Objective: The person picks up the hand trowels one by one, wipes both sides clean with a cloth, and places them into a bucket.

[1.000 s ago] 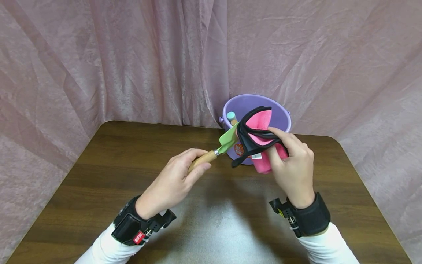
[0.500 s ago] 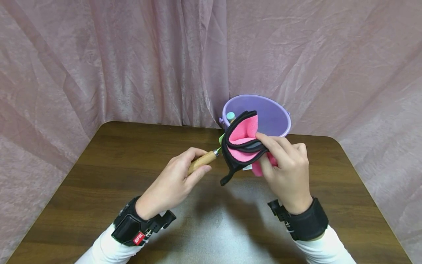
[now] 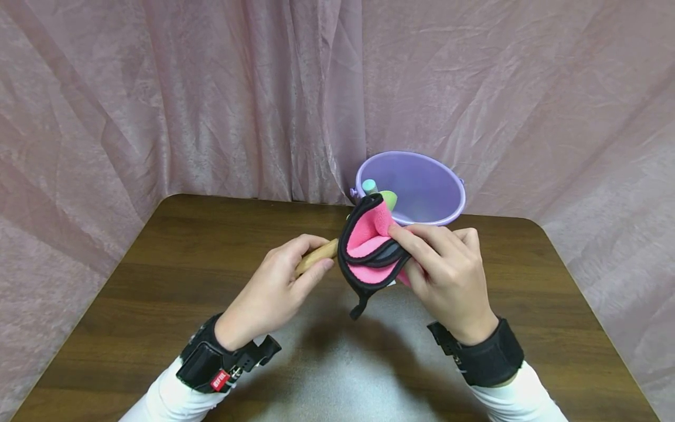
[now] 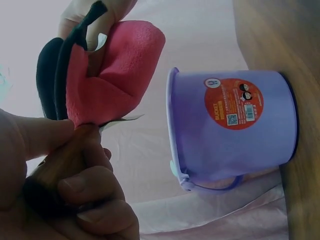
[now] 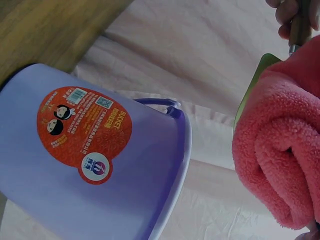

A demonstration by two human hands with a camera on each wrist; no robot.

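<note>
My left hand [image 3: 266, 293] grips the wooden handle of a small green garden trowel [image 3: 318, 258], which points away to the right. A folded pink plush cloth [image 3: 375, 225] with black edging and a black hanging loop is pinched between the thumb and fingers of my right hand [image 3: 453, 275]. The cloth lies across the trowel, hiding its neck and most of the blade in the head view; a rounded green tip shows beyond it. In the right wrist view, the blade [image 5: 254, 82] runs along behind the cloth [image 5: 280, 135]. Both things are held up in front of the bucket.
A purple bucket [image 3: 424, 187] with an orange label stands at the back of the brown wooden table [image 3: 211, 246]. Inside its left rim shows something with a pale turquoise end [image 3: 369, 186]. A pink curtain [image 3: 253, 105] hangs behind the table.
My right hand has brought the cloth left and toward me, over the trowel's blade and up to its handle. The left hand has barely moved.
</note>
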